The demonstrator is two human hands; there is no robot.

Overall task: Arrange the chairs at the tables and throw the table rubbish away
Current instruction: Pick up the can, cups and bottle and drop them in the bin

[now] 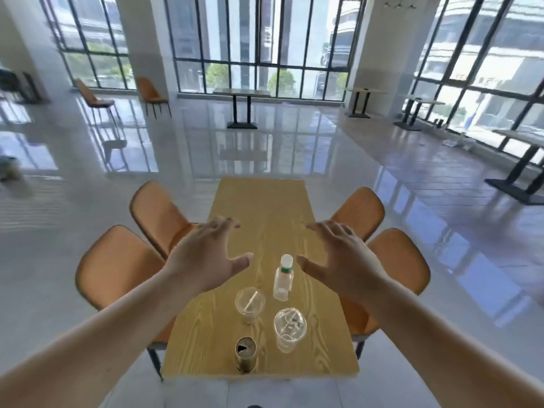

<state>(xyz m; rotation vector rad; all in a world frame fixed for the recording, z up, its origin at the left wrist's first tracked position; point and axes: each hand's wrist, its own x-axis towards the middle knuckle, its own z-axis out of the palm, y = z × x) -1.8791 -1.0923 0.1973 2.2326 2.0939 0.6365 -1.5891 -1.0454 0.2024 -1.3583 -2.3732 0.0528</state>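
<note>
A long wooden table point(262, 207) runs away from me. On its near end stand a small clear bottle with a white cap point(283, 277), a clear cup with a straw point(250, 303), a second clear cup point(289, 324) and an opened can point(245, 354). Two orange chairs point(116, 266) point(157, 214) are pushed in on the left, two more point(401, 260) point(360, 212) on the right. My left hand point(206, 254) and my right hand point(338, 254) hover above the table beyond the rubbish, fingers spread, holding nothing.
Two loose orange chairs point(94, 97) point(151, 94) stand far back left by the windows. A dark-legged table point(242, 107) stands at the back centre, and others point(360, 103) point(524, 160) line the right wall. Glossy floor surrounds my table.
</note>
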